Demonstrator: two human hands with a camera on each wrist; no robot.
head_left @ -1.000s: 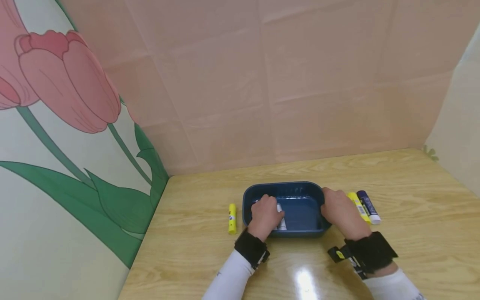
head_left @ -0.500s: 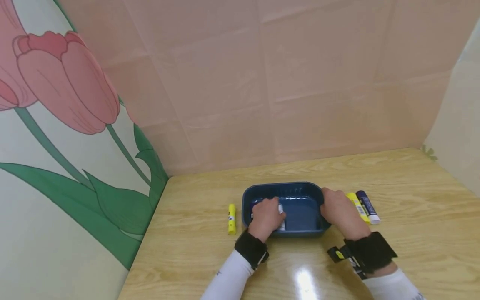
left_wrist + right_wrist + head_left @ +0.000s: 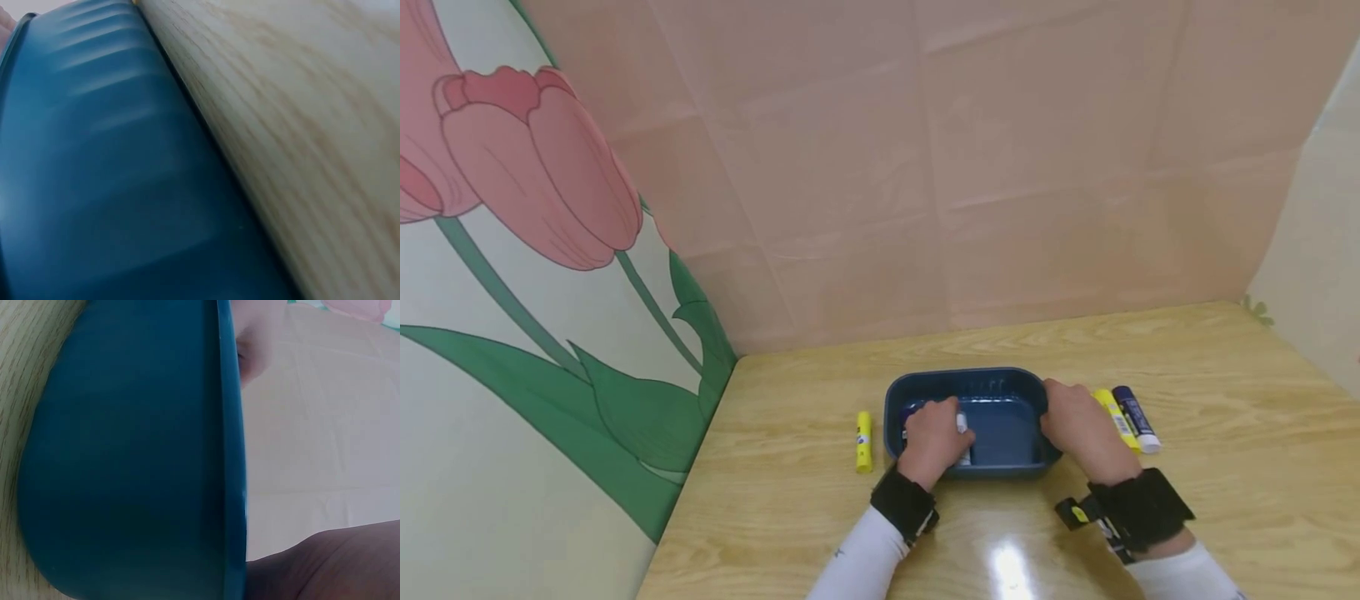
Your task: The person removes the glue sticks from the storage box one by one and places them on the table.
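Indoors: glossy wooden table, pink wall; left hand fingers pinching glue stick; right hand fingers unclear.

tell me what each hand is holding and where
Left hand holds a glue stick inside the blue tub, around its middle. Right hand holds the tub's right rim.

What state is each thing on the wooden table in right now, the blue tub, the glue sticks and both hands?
Dark blue plastic tub: upright, open-topped.
White-capped stick: inside the tub, under the left hand.
Left hand: curled round that stick.
Right hand: resting on the tub's right rim.
Yellow glue stick: capped, lying left of tub.
Yellow and dark blue sticks: lying together, right of tub.
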